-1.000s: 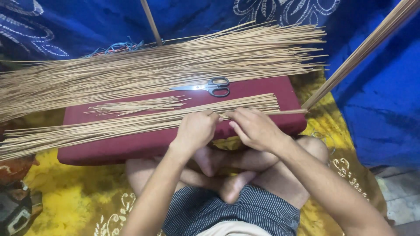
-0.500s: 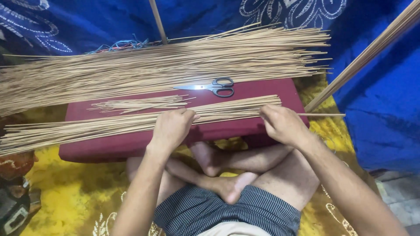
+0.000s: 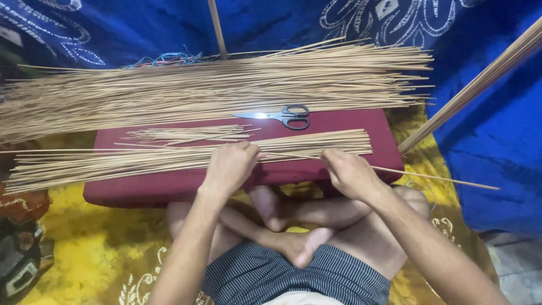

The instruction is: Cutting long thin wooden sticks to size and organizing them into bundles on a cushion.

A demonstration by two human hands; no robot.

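Note:
I sit cross-legged behind a dark red cushion (image 3: 350, 121). A bundle of thin tan sticks (image 3: 113, 161) lies across its front. My left hand (image 3: 231, 166) rests on this bundle, fingers curled over the sticks. My right hand (image 3: 350, 172) pinches one single stick (image 3: 440, 178), which runs from the bundle out to the right past the cushion's edge. Farther back on the cushion lie black-handled scissors (image 3: 279, 116) and a small loose heap of short sticks (image 3: 186, 134).
A large pile of long sticks (image 3: 214, 87) lies behind the cushion. A thick stick bundle (image 3: 480, 82) slants at the right. A wooden pole (image 3: 217, 28) stands at the back. Blue patterned cloth (image 3: 485, 164) hangs around; yellow cloth (image 3: 90, 260) covers the floor.
My hands have drawn apart. The right hand slid right, pulling a single stick out of the front bundle; the left hand moved left and stayed on the bundle.

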